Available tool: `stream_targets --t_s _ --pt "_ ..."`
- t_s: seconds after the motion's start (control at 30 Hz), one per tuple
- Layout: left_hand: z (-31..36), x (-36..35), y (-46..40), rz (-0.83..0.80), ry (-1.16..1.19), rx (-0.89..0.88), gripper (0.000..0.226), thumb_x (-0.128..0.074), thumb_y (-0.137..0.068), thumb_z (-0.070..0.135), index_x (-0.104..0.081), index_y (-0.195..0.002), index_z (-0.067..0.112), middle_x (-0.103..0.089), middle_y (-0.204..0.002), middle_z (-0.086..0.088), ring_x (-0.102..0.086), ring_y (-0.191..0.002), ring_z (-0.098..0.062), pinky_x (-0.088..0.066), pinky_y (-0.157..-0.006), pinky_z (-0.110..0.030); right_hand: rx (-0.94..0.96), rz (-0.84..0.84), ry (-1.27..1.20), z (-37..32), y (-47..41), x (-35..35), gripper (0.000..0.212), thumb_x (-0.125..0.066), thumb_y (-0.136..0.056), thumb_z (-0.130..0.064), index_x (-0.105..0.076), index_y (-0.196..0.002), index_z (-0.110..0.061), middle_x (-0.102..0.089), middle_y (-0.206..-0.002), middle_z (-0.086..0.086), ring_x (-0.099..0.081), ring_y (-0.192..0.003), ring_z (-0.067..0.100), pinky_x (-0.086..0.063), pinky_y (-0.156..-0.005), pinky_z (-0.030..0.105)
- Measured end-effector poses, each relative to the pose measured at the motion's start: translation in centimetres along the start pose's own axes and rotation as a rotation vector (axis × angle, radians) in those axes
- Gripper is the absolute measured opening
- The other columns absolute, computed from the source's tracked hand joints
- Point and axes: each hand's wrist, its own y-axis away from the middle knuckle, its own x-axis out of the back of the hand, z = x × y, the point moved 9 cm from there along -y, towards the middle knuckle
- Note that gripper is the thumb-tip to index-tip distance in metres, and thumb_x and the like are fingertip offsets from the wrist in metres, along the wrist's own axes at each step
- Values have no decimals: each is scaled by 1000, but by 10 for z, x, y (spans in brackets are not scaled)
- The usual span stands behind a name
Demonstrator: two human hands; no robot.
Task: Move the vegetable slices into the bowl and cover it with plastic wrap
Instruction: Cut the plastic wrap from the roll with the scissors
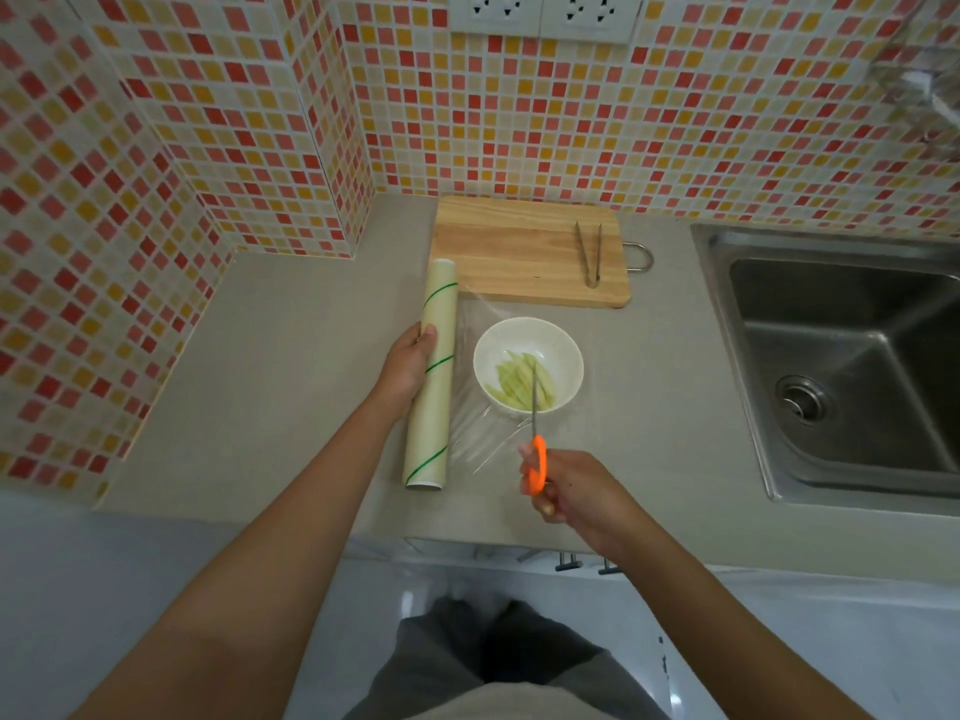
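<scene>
Head view looks down on a corner kitchen: mosaic wall tiles (249, 122) in red, orange and cream fill the 9 to 1 o'clock span, with white sockets (543, 13) at 12 o'clock. A grey bench (291, 356) runs across the middle, and a steel sink (852, 366) is sunk into it at 3 o'clock, its drain visible in the basin. A wooden cutting board (519, 257) lies at 12 o'clock from the bowl, with metal tongs (589, 254) resting on its right part. A roll of plastic wrap (434, 376) lies lengthwise on the bench at 9 o'clock from the bowl, and a clear sheet of wrap (478, 439) stretches from it over the bowl. The white bowl (556, 345) sits near the bench centre, holding the pale green vegetable slices (519, 381). The left hand (408, 366) is curled over the roll, pressing it down. The right hand (576, 491), at 6 o'clock from the bowl, grips orange-handled scissors (537, 449), blades pointing toward 12 o'clock above the sheet and nearly together.
</scene>
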Motion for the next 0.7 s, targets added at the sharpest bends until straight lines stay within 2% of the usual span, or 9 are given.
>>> stream_targets --t_s 0.3,0.43,0.6,0.7 --pt "8 0 4 12 -22 -10 25 -42 -100 32 -61 -103 16 -62 -94 -13 -57 -82 -24 -49 -79 -42 77 -47 69 -8 -12 -31 35 -59 -90 -42 -58 -74 -11 -61 -59 -1 -41 -38 10 -28 -40 19" --pt "13 1 6 25 -52 -21 25 -42 -100 30 -60 -105 13 -60 -95 -15 -56 -86 -25 -50 -89 -52 38 -89 119 11 -13 -36 39 -58 -88 -47 -59 -73 -11 -61 -61 2 -41 -38 10 -25 -38 18" --pt "14 0 9 37 -66 -24 28 -43 -100 30 -60 -105 8 -59 -93 -14 -56 -86 -24 -49 -82 -42 -1 -101 193 28 -8 -32 45 -56 -85 -55 -61 -75 -12 -63 -61 -1 -45 -41 9 -31 -43 20" --pt "11 -3 9 32 -64 -14 25 -43 -100 29 -59 -104 11 -61 -96 -14 -57 -86 -24 -51 -85 -45 -51 -125 221 37 -3 -34 50 -53 -85 -59 -60 -74 -10 -60 -53 -3 -45 -40 10 -30 -45 22"
